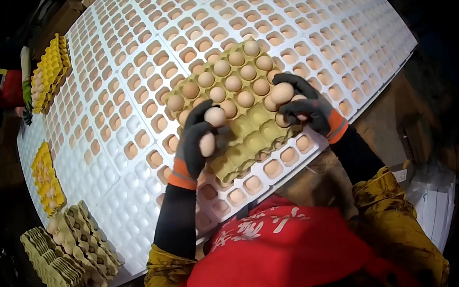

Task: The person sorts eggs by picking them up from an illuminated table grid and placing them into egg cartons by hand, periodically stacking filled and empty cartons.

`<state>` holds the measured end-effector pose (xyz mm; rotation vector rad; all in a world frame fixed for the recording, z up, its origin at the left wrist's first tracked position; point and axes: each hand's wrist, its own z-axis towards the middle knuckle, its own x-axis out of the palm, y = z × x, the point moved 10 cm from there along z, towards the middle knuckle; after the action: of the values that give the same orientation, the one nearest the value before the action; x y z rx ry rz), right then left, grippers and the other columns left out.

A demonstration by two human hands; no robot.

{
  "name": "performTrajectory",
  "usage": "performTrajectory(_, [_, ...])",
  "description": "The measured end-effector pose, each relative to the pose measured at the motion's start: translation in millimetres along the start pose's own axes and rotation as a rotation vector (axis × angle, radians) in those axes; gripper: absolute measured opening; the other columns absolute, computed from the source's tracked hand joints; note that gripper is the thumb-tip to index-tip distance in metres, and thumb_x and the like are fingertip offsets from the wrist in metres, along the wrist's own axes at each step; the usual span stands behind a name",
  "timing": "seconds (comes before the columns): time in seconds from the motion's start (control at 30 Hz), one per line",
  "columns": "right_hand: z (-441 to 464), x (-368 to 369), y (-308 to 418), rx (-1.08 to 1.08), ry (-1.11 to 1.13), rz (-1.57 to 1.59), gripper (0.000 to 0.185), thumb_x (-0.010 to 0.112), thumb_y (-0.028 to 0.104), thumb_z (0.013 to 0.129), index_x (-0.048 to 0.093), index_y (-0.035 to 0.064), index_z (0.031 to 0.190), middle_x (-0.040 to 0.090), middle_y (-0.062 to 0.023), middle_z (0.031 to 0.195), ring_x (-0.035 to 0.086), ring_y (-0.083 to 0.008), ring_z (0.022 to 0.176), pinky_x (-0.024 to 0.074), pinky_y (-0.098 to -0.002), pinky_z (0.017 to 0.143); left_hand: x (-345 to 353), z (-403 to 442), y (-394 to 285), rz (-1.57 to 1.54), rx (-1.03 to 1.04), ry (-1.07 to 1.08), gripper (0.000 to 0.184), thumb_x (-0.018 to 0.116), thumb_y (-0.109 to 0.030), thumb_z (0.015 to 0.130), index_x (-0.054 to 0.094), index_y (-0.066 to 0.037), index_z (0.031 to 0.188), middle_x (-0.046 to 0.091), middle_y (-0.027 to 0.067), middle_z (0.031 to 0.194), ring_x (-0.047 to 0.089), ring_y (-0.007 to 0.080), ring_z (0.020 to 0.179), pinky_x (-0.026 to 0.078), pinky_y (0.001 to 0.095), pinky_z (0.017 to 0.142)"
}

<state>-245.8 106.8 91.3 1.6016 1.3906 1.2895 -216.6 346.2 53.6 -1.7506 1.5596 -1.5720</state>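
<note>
A greenish pulp egg tray (254, 134) lies on the white foam trays in front of me. Eggs (232, 84) fill its far rows, while several cups nearest me are bare. My left hand (196, 139), in a dark glove with an orange cuff, holds two eggs (215, 116) at the tray's left side. My right hand (303, 106), gloved alike, is curled round an egg (282, 93) at the tray's right side, with more eggs beside its fingers.
White foam trays (123, 200) cover the large table, many of their cups holding eggs. Yellow trays (52, 68) stand along the left edge. Stacked pulp trays (53, 268) are at the lower left. Another person's gloved hand (27, 92) is at the upper left.
</note>
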Motion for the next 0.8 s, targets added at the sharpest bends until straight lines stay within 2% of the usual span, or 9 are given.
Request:
performTrajectory(0.1, [16.5,5.1,17.6,-0.188,0.041,-0.361,0.055,0.073,0.014,0.081,0.055,0.0136,0.133,0.058,-0.0087,0.123,0.062,-0.0191,0.097,0.0540,-0.0334,0.080,-25.8,14.8,-15.6,0.507,-0.025,-0.070,0.047,0.066,-0.028,0.089,0.059,-0.008,0.131,0.060,0.0114,0.120,0.063,0.0247,0.101,0.054,0.0367,0.073])
performTrajectory(0.17, [25.8,46.7,33.7,-0.584,0.047,-1.098,0.054,0.071,0.018,0.085,0.054,0.0187,0.135,0.056,-0.0101,0.126,0.063,-0.0238,0.098,0.0539,-0.0390,0.079,17.8,12.4,-45.8,1.538,0.495,-0.199,0.045,0.073,-0.034,0.082,0.065,-0.009,0.120,0.059,0.0137,0.121,0.062,0.0303,0.103,0.055,0.0415,0.070])
performTrajectory(0.23, [55.1,78.7,-0.4,-0.292,0.065,-1.880,0.047,0.076,0.029,0.077,0.063,0.0214,0.121,0.052,-0.0146,0.136,0.062,-0.0324,0.104,0.0529,-0.0445,0.082,45.7,27.6,-20.6,1.880,0.474,-0.215,0.024,0.072,-0.024,0.075,0.065,-0.012,0.095,0.060,0.0131,0.111,0.061,0.0340,0.093,0.054,0.0431,0.065])
performTrajectory(0.3, [71.1,83.1,-24.2,-0.283,0.090,-1.964,0.043,0.075,0.026,0.075,0.064,0.0225,0.117,0.051,-0.0145,0.138,0.061,-0.0334,0.104,0.0526,-0.0452,0.082,41.6,42.5,-8.6,1.942,0.379,-0.265,0.023,0.073,-0.022,0.072,0.065,-0.011,0.091,0.061,0.0156,0.108,0.063,0.0355,0.091,0.053,0.0458,0.069])
performTrajectory(0.47, [61.8,74.1,9.5,-0.328,-0.101,-1.521,0.049,0.078,0.025,0.069,0.067,0.0175,0.117,0.058,-0.0180,0.129,0.061,-0.0376,0.109,0.0519,-0.0446,0.089,33.5,35.6,-26.2,1.794,0.509,-0.259,0.033,0.075,-0.037,0.074,0.069,-0.013,0.095,0.058,0.0160,0.120,0.061,0.0335,0.099,0.051,0.0451,0.078])
performTrajectory(0.53, [56.8,54.1,22.0,-0.417,-0.121,-0.986,0.039,0.077,0.021,0.079,0.066,0.0045,0.114,0.065,-0.0094,0.110,0.065,-0.0222,0.096,0.0531,-0.0346,0.081,10.8,0.7,-64.2,1.415,0.597,-0.313,0.039,0.079,-0.040,0.073,0.069,-0.014,0.100,0.056,0.0157,0.122,0.061,0.0342,0.102,0.052,0.0445,0.083])
performTrajectory(0.57, [57.2,45.6,3.3,-0.072,-0.164,-0.522,0.037,0.070,0.019,0.086,0.063,0.0020,0.118,0.065,-0.0033,0.101,0.062,-0.0135,0.084,0.0504,-0.0269,0.072,-12.5,-17.2,-82.1,1.236,0.582,-0.345,0.042,0.081,-0.039,0.071,0.069,-0.014,0.103,0.056,0.0154,0.122,0.061,0.0347,0.103,0.052,0.0438,0.085])
performTrajectory(0.63, [47.9,75.3,5.0,0.080,-0.183,-0.251,0.033,0.070,0.020,0.087,0.065,0.0060,0.117,0.062,0.0021,0.089,0.056,-0.0068,0.077,0.0464,-0.0238,0.064,-45.5,-43.9,-102.9,1.087,0.601,-0.361,0.044,0.086,-0.029,0.069,0.070,-0.011,0.106,0.054,0.0160,0.124,0.064,0.0342,0.098,0.054,0.0398,0.085])
performTrajectory(0.8, [88.2,234.5,-42.6,-0.043,0.155,-0.417,0.040,0.078,0.017,0.083,0.063,0.0041,0.117,0.063,-0.0017,0.102,0.058,-0.0100,0.089,0.0499,-0.0262,0.079,-251.1,-156.0,-134.9,0.913,0.556,-0.777,0.039,0.085,-0.013,0.072,0.067,-0.001,0.104,0.056,0.0124,0.116,0.059,0.0251,0.104,0.051,0.0367,0.090])
